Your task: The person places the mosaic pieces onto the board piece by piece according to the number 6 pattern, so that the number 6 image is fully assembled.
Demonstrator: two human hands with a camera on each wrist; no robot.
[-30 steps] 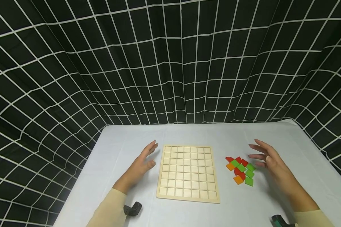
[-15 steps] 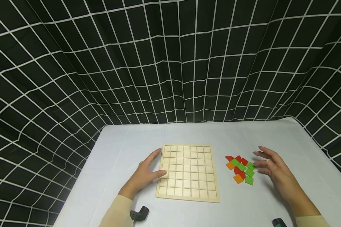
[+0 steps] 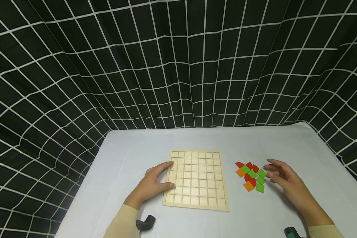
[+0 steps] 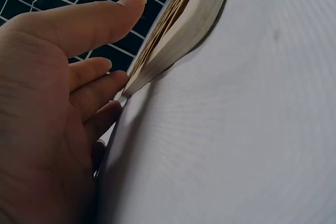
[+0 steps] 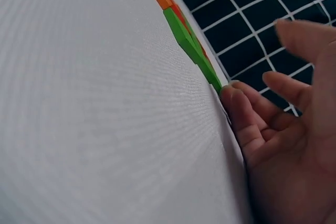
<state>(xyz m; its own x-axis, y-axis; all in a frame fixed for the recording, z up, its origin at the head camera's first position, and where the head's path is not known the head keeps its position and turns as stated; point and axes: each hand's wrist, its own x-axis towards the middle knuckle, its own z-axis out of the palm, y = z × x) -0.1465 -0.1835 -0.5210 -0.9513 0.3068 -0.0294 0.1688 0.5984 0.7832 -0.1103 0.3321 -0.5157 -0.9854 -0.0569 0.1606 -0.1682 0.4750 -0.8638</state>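
Observation:
A pale wooden board (image 3: 195, 175) with a grid of square cells lies in the middle of the table. My left hand (image 3: 151, 185) is at its left side, thumb and index finger reaching over the rim. In the left wrist view the thumb (image 4: 100, 22) is raised apart from the other fingers, which are at the board's edge. To the right lies a group of flat tiles: green squares (image 3: 260, 188), orange squares (image 3: 248, 186) and red rounded pieces (image 3: 239, 164). My right hand (image 3: 290, 185) is beside the green ones, fingers loosely bent; in the right wrist view its fingertips are close to a green tile (image 5: 184, 38).
A white cloth covers the table (image 3: 131, 148). Black curtains with a white grid (image 3: 178, 76) stand behind it and at both sides. Dark devices (image 3: 145, 223) are worn at the wrists.
My left hand has moved right to the board's left edge, and its thumb now reaches over the rim. My right hand has come lower and nearer the green tiles, with its fingers more bent.

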